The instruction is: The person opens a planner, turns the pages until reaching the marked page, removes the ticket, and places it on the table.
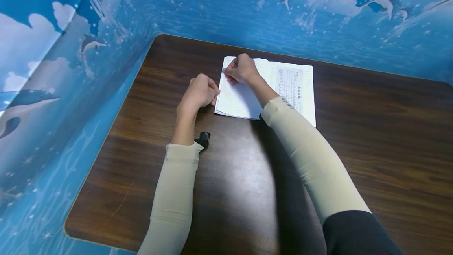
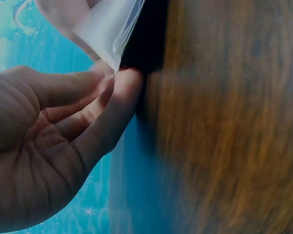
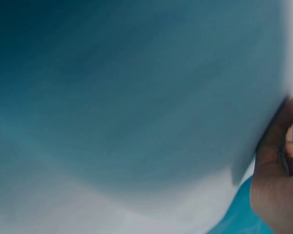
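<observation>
Notebook (image 1: 244,99) open on the table (image 1: 371,137), left hand (image 1: 199,91) pinching the page edge at nine o'clock, right hand (image 1: 242,69) pinching it too, up at ten!

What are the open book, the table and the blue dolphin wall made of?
The open book looks like thin, matte paper: white pages with printed lines.

The table looks like smooth wood, or a wood-look covering: dark brown grain and a shiny patch of light.

The blue dolphin wall seems to be a printed sheet, maybe cloth or plastic: it has creases.
</observation>
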The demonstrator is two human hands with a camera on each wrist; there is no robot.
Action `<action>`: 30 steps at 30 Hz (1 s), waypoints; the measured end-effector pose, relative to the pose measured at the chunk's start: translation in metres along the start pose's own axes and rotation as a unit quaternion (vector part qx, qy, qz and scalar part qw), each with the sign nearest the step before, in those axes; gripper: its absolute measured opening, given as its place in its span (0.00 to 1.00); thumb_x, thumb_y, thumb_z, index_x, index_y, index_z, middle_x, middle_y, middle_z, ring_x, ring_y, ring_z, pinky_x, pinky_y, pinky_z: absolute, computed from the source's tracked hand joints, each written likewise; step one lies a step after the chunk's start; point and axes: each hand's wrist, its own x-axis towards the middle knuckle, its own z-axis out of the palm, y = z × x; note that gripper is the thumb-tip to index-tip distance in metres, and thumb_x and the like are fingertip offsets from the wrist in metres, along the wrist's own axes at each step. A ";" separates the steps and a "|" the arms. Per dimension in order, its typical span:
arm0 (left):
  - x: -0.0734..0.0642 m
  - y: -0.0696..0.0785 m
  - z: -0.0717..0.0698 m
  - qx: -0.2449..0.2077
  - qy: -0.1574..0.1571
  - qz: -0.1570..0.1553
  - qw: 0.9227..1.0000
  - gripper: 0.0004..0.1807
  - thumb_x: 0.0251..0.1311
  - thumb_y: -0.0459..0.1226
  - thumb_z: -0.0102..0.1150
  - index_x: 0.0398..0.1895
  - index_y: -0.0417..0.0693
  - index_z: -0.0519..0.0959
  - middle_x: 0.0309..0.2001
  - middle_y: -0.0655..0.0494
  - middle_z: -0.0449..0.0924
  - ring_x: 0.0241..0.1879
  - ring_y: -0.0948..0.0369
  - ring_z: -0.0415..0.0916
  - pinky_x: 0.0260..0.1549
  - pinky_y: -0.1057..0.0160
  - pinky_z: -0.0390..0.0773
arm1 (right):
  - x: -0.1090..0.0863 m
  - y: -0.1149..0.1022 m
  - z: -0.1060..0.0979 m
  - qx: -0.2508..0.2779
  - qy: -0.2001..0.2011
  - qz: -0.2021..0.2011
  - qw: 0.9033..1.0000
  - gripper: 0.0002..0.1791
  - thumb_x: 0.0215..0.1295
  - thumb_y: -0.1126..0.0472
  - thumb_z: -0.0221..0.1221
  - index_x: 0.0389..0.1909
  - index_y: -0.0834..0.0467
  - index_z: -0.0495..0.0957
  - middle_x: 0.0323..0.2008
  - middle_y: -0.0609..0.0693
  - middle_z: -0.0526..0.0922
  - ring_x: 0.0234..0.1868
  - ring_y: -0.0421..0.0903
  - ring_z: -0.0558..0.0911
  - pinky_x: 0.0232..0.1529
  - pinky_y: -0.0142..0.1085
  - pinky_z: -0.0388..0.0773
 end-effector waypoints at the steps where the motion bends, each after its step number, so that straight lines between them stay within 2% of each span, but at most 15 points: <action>1: 0.000 0.001 -0.001 0.000 -0.003 0.002 1.000 0.12 0.78 0.37 0.60 0.38 0.39 0.87 0.24 0.52 0.83 0.24 0.62 0.79 0.28 0.64 0.73 | -0.001 -0.001 -0.002 -0.006 -0.006 0.001 1.000 0.12 0.76 0.56 0.66 0.36 0.62 0.85 0.16 0.40 0.82 0.17 0.32 0.82 0.30 0.28 0.83; 5: -0.001 0.001 -0.004 0.008 -0.025 0.004 1.000 0.13 0.76 0.41 0.65 0.37 0.40 0.87 0.22 0.52 0.85 0.25 0.60 0.79 0.31 0.60 0.72 | -0.006 -0.008 -0.008 -0.028 -0.042 0.007 0.999 0.09 0.75 0.58 0.67 0.41 0.62 0.86 0.19 0.41 0.83 0.20 0.32 0.83 0.34 0.26 0.81; 9: -0.001 0.000 -0.003 0.007 -0.035 -0.003 0.999 0.07 0.68 0.35 0.72 0.37 0.39 0.85 0.22 0.51 0.85 0.27 0.59 0.81 0.41 0.57 0.74 | -0.012 -0.011 -0.015 -0.069 -0.073 0.009 0.995 0.10 0.72 0.59 0.70 0.48 0.61 0.87 0.25 0.43 0.83 0.25 0.33 0.82 0.36 0.25 0.78; 13: -0.002 -0.003 0.001 0.006 -0.030 -0.004 1.000 0.04 0.66 0.31 0.72 0.37 0.38 0.86 0.22 0.49 0.85 0.26 0.58 0.83 0.49 0.54 0.76 | -0.018 -0.004 -0.025 -0.119 -0.080 0.012 0.990 0.13 0.70 0.59 0.72 0.51 0.59 0.88 0.33 0.46 0.81 0.29 0.36 0.80 0.39 0.28 0.74; 18: -0.004 -0.003 0.004 0.008 -0.026 -0.002 1.000 0.04 0.67 0.31 0.71 0.39 0.37 0.85 0.23 0.48 0.85 0.28 0.56 0.83 0.48 0.53 0.77 | -0.027 0.017 -0.049 -0.159 -0.063 0.012 0.985 0.14 0.69 0.58 0.73 0.52 0.59 0.87 0.45 0.51 0.83 0.41 0.44 0.77 0.48 0.34 0.72; 23: -0.004 -0.002 0.005 0.010 -0.023 0.005 1.000 0.04 0.67 0.30 0.71 0.40 0.36 0.85 0.24 0.48 0.85 0.29 0.55 0.83 0.46 0.54 0.75 | -0.041 0.049 -0.083 -0.155 -0.025 0.003 0.988 0.17 0.70 0.58 0.72 0.55 0.61 0.85 0.49 0.55 0.84 0.47 0.50 0.78 0.54 0.41 0.73; 30: -0.003 0.000 0.004 0.013 -0.022 0.010 1.000 0.05 0.67 0.30 0.71 0.40 0.35 0.85 0.24 0.47 0.85 0.29 0.55 0.83 0.38 0.57 0.74 | -0.067 0.096 -0.129 -0.153 0.023 0.011 0.988 0.27 0.72 0.57 0.70 0.69 0.61 0.79 0.60 0.65 0.83 0.57 0.59 0.81 0.59 0.51 0.76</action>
